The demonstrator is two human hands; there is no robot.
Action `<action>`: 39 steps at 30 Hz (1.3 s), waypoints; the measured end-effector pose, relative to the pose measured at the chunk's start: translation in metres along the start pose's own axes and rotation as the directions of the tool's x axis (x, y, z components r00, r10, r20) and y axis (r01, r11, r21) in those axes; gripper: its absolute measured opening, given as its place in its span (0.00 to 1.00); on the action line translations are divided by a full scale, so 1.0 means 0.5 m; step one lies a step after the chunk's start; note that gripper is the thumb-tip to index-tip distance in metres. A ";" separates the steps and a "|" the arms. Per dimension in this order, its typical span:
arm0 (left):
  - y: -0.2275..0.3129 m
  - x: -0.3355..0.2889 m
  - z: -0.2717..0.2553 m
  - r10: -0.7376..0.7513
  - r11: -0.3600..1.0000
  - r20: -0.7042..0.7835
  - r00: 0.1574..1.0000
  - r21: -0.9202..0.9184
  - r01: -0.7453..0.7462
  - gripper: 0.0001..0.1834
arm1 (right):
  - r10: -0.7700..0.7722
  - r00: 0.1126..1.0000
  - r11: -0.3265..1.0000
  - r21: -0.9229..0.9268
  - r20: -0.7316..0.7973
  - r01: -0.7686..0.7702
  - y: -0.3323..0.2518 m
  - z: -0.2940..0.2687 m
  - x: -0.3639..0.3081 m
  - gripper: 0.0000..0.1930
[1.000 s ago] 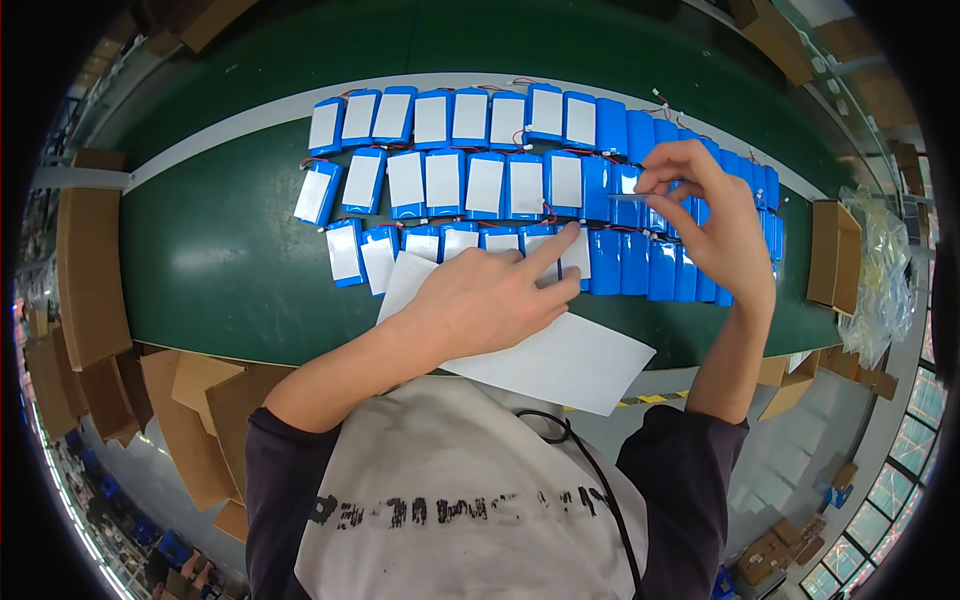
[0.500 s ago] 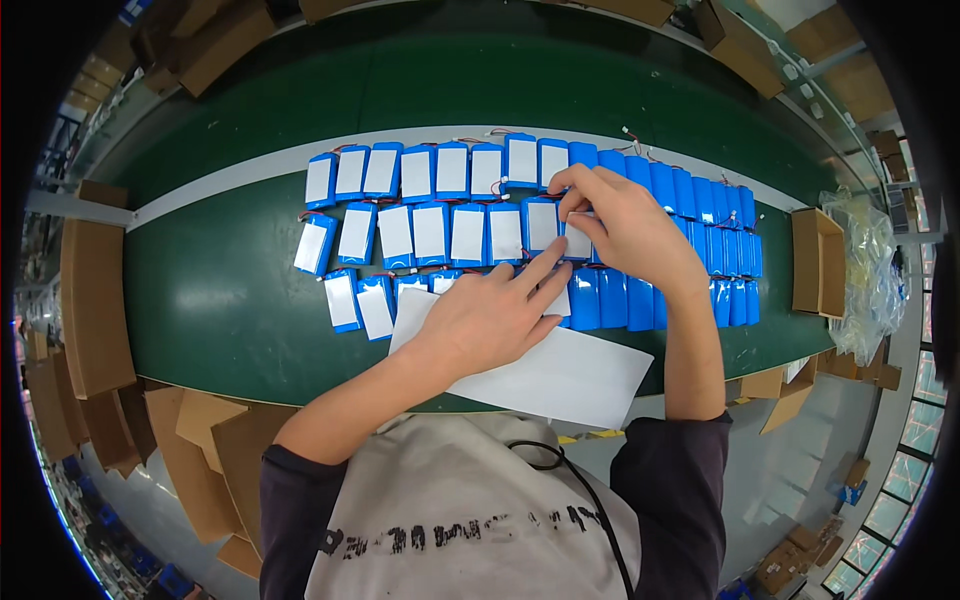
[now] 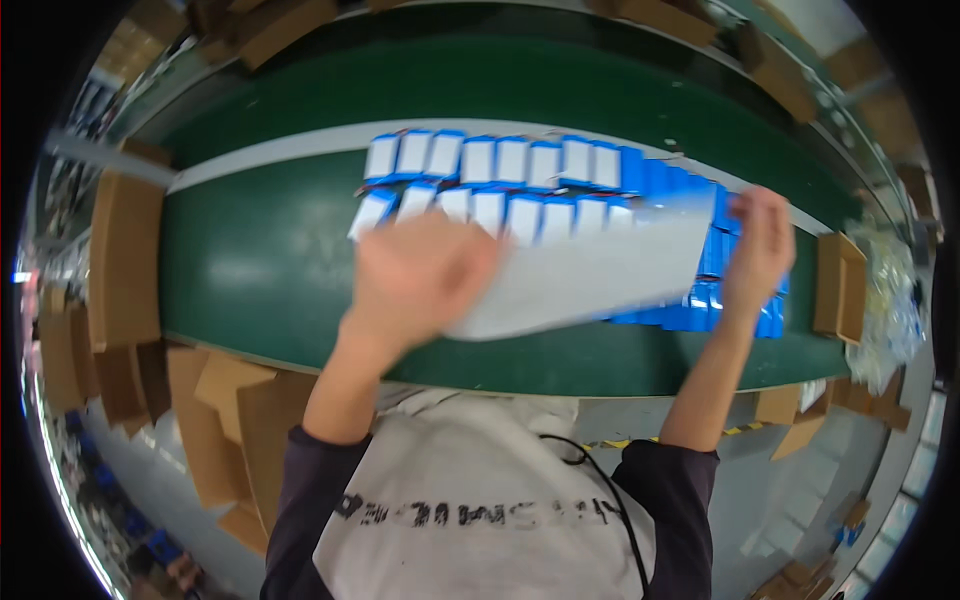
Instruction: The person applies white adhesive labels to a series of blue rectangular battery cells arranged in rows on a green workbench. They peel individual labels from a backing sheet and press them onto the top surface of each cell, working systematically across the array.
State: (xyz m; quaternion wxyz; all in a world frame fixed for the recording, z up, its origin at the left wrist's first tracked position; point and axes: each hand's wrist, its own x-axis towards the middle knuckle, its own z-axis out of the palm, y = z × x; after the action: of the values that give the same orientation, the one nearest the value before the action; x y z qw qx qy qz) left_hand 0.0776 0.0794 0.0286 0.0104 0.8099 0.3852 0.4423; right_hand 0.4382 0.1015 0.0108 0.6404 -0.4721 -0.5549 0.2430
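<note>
My left hand (image 3: 420, 280), smeared by motion, is closed on the left end of a white paper sheet (image 3: 590, 275). The sheet is lifted and slants up to the right over rows of blue battery packs (image 3: 512, 160), hiding part of them. Its right end comes near my right hand (image 3: 760, 250), which is over the packs at the right; its fingers look bent but are blurred, and I cannot see whether they touch the sheet. Packs on the left bear white labels (image 3: 381, 158); those on the right (image 3: 672, 318) show bare blue wrap. Thin wires show at some pack ends.
The packs lie on a green table (image 3: 260, 270) with a pale strip (image 3: 290, 150) behind them. An open cardboard box (image 3: 840, 288) and clear plastic bags (image 3: 890, 320) are at the right end. More cardboard (image 3: 125, 260) stands at the left, with open cartons (image 3: 225, 430) below the front edge.
The sheet has risen off the table, with my left hand now gripping its left end. My right hand has moved right, away from the middle packs. The whole view has shifted slightly.
</note>
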 end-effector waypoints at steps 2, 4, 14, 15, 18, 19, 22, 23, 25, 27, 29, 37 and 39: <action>-0.063 0.007 -0.058 -0.501 0.835 -0.152 0.852 -0.344 0.429 0.23 | 0.074 0.996 0.990 0.117 0.053 -0.080 -0.010 0.010 -0.020 0.05; -0.082 0.012 -0.081 -0.805 0.302 0.017 0.593 -0.848 0.435 0.30 | 0.138 0.969 0.987 -0.114 0.205 -0.117 -0.053 0.077 -0.068 0.06; -0.145 -0.075 -0.024 -0.516 -0.287 0.061 0.854 -0.952 -0.105 0.33 | 0.065 0.766 0.986 0.078 0.639 -0.148 -0.146 0.386 -0.280 0.20; -0.152 -0.077 -0.024 -0.498 -0.258 0.032 0.867 -0.960 -0.113 0.33 | 0.074 0.772 0.988 0.062 0.631 -0.145 -0.146 0.385 -0.288 0.19; -0.159 -0.078 -0.018 -0.519 -0.177 -0.038 0.854 -0.973 -0.151 0.33 | 0.109 0.779 0.975 0.087 0.617 -0.205 -0.137 0.392 -0.295 0.16; -0.160 -0.077 -0.016 -0.525 -0.168 -0.046 0.850 -0.973 -0.156 0.33 | 0.125 0.781 0.966 0.105 0.612 -0.237 -0.134 0.392 -0.297 0.14; -0.178 -0.081 -0.019 -0.493 -0.058 -0.040 0.869 -0.995 -0.079 0.29 | 0.228 0.778 0.890 0.199 0.585 -0.411 -0.138 0.374 -0.310 0.11; -0.193 -0.082 -0.020 -0.480 -0.013 -0.043 0.876 -0.998 -0.055 0.29 | 0.259 0.783 0.855 0.242 0.565 -0.458 -0.135 0.363 -0.307 0.11; -0.220 -0.088 -0.053 -0.461 -0.004 -0.026 0.887 -0.999 -0.032 0.30 | 0.091 0.921 0.915 0.332 0.379 -0.227 -0.132 0.317 -0.256 0.11; -0.220 -0.090 -0.138 -0.482 0.193 0.161 0.861 -0.939 0.284 0.30 | -0.019 0.974 0.954 0.296 0.225 -0.050 -0.123 0.245 -0.172 0.08; -0.207 -0.078 -0.126 -0.465 0.583 0.158 0.871 -0.685 0.436 0.27 | 0.003 0.976 0.999 -0.034 0.217 0.004 -0.080 0.154 -0.065 0.07; -0.142 -0.049 -0.032 -0.352 0.899 0.298 0.887 -0.156 0.409 0.14 | 0.304 0.836 0.837 -0.547 0.457 -0.005 0.103 0.077 0.131 0.10; -0.144 -0.056 -0.033 -0.358 0.899 0.295 0.886 -0.146 0.413 0.14 | 0.340 0.809 0.830 -0.558 0.480 -0.018 0.104 0.087 0.134 0.11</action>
State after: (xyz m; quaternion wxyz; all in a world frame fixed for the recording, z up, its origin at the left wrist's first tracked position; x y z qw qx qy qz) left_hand 0.0127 0.1068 -0.0068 0.2325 0.7622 0.4866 0.3580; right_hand 0.4264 0.1945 -0.0051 0.2666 -0.5890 -0.7134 0.2701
